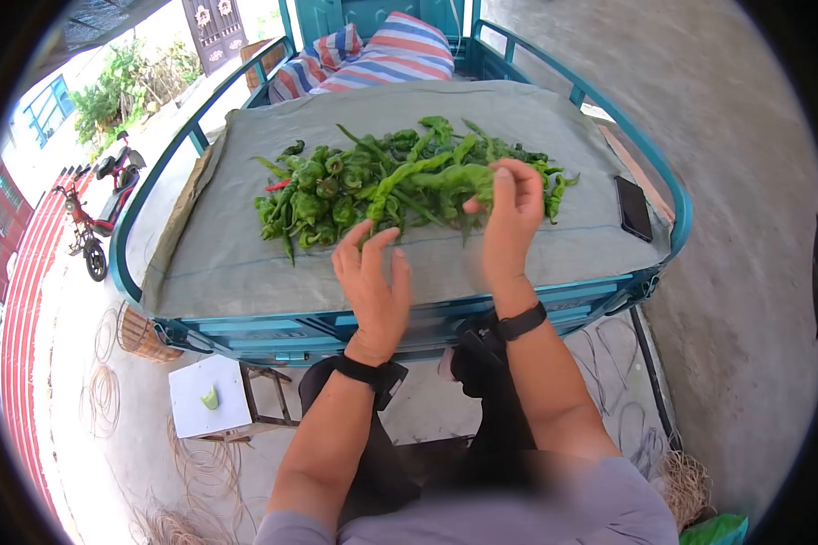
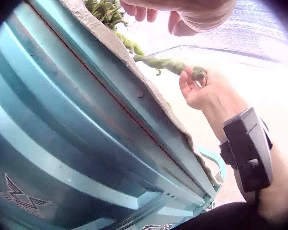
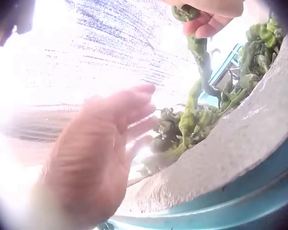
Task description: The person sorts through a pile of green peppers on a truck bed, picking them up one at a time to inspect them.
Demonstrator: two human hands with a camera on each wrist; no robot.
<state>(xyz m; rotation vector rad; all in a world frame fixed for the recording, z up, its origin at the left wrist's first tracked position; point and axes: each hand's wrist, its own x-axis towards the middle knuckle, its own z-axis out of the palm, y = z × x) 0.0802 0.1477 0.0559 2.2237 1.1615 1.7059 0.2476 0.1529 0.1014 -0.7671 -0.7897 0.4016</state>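
A heap of green peppers (image 1: 336,186) lies on a grey cloth (image 1: 236,272) over the cart bed. My right hand (image 1: 515,218) pinches a long green pepper (image 1: 468,179) by its stem end, above the heap's right side; the left wrist view shows this pepper (image 2: 165,63) stretching out from the fingertips. My left hand (image 1: 375,286) hovers at the heap's near edge with fingers spread and slightly bent, holding nothing. In the right wrist view the left hand (image 3: 96,158) is beside the heap, apart from the held pepper (image 3: 199,57).
A black phone (image 1: 633,208) lies on the cloth at the right. Teal rails (image 1: 677,213) border the cart. Striped sacks (image 1: 395,54) fill its far end. A stool with a white board (image 1: 207,395) and a basket (image 1: 144,334) stand on the ground at the left.
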